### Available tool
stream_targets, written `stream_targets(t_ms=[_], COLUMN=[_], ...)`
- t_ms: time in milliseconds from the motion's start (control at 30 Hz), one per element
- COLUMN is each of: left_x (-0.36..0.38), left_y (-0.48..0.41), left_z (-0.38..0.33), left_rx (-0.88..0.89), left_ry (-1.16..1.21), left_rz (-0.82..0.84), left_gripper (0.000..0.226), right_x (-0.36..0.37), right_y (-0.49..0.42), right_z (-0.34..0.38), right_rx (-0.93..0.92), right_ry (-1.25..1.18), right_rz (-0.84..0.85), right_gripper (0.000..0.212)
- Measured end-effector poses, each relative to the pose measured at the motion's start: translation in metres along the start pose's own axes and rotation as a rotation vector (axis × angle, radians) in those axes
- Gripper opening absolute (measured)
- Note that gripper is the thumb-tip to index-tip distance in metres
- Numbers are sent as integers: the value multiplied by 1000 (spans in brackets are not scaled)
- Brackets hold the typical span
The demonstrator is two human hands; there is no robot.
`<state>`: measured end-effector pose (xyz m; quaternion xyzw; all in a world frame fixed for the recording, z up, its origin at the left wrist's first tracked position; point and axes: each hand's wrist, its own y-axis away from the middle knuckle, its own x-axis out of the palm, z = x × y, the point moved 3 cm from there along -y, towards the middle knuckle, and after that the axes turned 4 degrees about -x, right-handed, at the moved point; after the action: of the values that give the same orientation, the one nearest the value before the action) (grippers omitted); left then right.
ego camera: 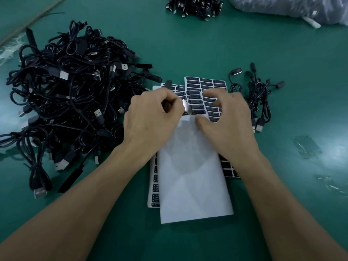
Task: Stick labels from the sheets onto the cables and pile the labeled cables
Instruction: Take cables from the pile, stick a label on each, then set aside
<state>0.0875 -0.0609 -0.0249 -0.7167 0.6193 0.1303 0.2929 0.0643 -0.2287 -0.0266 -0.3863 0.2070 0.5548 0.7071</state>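
Left hand: my left hand (pixel 150 117) is curled tight, thumb and forefinger pinching a small pale piece (pixel 184 106) over the sheets. I take it for a label or a plug end, but I can't say which.
Right hand: my right hand (pixel 226 117) is over the label sheet (pixel 205 85) with bent, spread fingers. It is blurred, so I cannot tell whether it grips a label or only touches the sheet.
Label sheets: several lie overlapped on the green table (pixel 188 53) under both hands. A blank white sheet (pixel 192 185) lies on top and covers most of another printed sheet (pixel 155 185).
Cables: a big tangled pile (pixel 66 95) sits left of the sheets and a small bunch (pixel 258 95) just right of them. A third heap (pixel 194 6) sits far off, near a plastic bag (pixel 282 6).
Risk, label: a peeled label could fold onto itself or stick to a fingertip if the pinch covers the glue side.
Risk, sheets: they lie loose, so a pull could lift or slide the whole stack unless the other hand pins it.
Risk, piles: I can't tell for sure which pile is the labeled one, and a cable dropped in the wrong one would be lost in the tangle.
Risk, snag: the left pile spills against the sheets, so a forearm could drag loops across them.
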Motion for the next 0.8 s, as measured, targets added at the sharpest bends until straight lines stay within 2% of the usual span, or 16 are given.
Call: stream_targets(t_ms=[133,367,667,800], left_x=[1,2,1,1], left_y=[1,3,3,3], left_z=[-2,-3,-5,-7], left_rx=[4,5,39,24], left_ry=[-15,29,43,50], left_rz=[10,29,46,46], left_gripper=[17,15,14,35], right_x=[-2,5,6,5], right_y=[3,5,6,5], right_z=[14,31,33,28], right_rx=[-134,-196,-193,-165], right_ry=[71,60,75,60], right_rz=[-141,-129,-125,-133], right_gripper=[33,19,13,13])
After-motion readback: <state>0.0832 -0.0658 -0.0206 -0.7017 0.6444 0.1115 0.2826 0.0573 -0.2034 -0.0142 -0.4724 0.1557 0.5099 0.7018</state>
